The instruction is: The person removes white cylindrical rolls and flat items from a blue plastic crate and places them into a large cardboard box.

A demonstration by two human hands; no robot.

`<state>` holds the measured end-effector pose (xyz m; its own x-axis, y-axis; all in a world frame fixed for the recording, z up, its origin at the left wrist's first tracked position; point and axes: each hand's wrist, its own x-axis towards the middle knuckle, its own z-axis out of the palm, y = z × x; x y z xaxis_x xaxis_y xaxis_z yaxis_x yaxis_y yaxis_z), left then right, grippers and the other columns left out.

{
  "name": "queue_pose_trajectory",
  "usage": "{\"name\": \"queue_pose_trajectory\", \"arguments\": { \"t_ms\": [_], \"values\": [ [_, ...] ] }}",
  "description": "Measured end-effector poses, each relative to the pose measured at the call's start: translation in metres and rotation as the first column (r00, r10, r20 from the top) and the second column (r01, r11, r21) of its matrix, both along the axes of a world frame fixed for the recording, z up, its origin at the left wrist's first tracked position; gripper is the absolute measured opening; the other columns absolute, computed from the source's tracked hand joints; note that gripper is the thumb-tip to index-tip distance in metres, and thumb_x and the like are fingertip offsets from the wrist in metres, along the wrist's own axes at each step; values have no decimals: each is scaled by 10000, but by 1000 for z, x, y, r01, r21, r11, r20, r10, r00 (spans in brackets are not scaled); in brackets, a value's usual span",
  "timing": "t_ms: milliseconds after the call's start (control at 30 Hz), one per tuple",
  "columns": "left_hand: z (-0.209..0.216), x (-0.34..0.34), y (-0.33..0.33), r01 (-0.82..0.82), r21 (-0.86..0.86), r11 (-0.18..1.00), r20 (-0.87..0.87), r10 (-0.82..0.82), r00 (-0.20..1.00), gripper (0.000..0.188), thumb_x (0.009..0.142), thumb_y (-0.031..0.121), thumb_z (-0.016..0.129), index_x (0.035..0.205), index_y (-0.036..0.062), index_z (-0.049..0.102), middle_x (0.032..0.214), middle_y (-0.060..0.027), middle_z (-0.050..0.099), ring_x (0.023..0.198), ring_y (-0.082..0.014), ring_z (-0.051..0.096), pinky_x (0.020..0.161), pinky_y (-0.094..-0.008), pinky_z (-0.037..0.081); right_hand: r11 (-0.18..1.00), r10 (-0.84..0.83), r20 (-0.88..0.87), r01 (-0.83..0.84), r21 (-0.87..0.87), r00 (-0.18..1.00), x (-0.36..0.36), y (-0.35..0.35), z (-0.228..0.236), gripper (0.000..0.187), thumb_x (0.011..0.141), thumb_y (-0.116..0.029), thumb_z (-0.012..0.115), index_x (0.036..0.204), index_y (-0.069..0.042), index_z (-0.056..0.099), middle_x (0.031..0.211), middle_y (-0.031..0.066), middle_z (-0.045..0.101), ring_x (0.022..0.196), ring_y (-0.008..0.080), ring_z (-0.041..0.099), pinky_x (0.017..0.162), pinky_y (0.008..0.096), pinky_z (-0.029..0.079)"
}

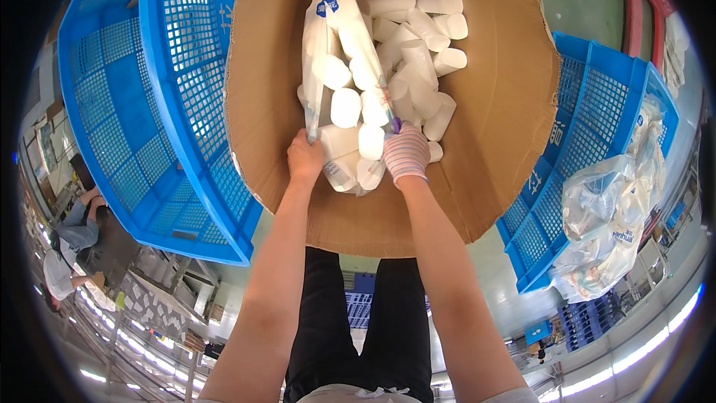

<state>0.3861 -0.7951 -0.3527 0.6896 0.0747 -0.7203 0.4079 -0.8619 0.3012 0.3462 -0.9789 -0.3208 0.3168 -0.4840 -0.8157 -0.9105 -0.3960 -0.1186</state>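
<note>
A large open cardboard box [507, 112] stands in front of me, with several white rolls [421, 63] lying loose in it. Over the box's left half stretches a clear plastic bag [319, 37] with white rolls inside. My bare left hand [304, 158] is closed on the near left edge of the bag. My right hand [408, 155], in a striped glove, pinches the bag's near right edge, where a bit of purple shows. More rolls sit between my hands, at the near end of the bag; the plastic partly covers them.
Blue mesh crates [195, 89] rise close along the box's left side. On the right, another blue crate [597, 89] has filled plastic bags [615, 205] resting on it. A red metal frame [638, 7] stands far right. Another person [63, 261] sits at the far left.
</note>
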Motion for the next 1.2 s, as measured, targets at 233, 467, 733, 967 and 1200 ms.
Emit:
{"name": "queue_pose_trajectory", "arguments": {
  "t_ms": [233,467,733,967,1200],
  "values": [
    [-20,-8,17,-754,-52,655,-465,652,599,272,835,123,467,1051,-27,536,971,-133,594,802,-241,595,711,-377,504,771,-437,-313,531,352,843,-37,7,-41,195,747,-120,502,837,40,567,700,142,575,633,273,557,534,373,423],
    [-20,-17,16,-800,-100,592,-594,609,525,191,790,117,447,898,16,568,786,-87,578,657,-201,560,556,-351,490,520,-605,-263,623,584,751,-93,11,-33,111,794,-121,525,789,-10,524,584,56,489,455,180,456,371,321,320],
    [134,-29,14,-891,57,449,-927,356,120,407,845,188,441,1214,15,441,1147,-155,539,1021,-291,555,841,-447,482,-155,-860,-448,711,686,246,-119,0,40,89,824,-110,499,770,-48,534,616,39,498,501,133,512,427,272,423],
    [161,-86,22,-925,-256,279,-724,580,375,464,790,13,472,1245,-9,385,1203,-126,508,1063,-262,539,864,-396,473,-337,-905,-424,536,774,42,-127,40,107,220,733,-88,553,949,-56,530,854,38,581,786,157,587,608,289,517],
    [197,-55,8,-956,-243,166,-907,310,284,602,742,-32,534,1299,3,307,1214,-143,496,1065,-271,542,864,-400,473,-331,-905,-425,599,729,17,-100,-4,174,289,711,-147,576,984,-64,535,774,34,584,606,166,556,485,287,474]
  ]
}}
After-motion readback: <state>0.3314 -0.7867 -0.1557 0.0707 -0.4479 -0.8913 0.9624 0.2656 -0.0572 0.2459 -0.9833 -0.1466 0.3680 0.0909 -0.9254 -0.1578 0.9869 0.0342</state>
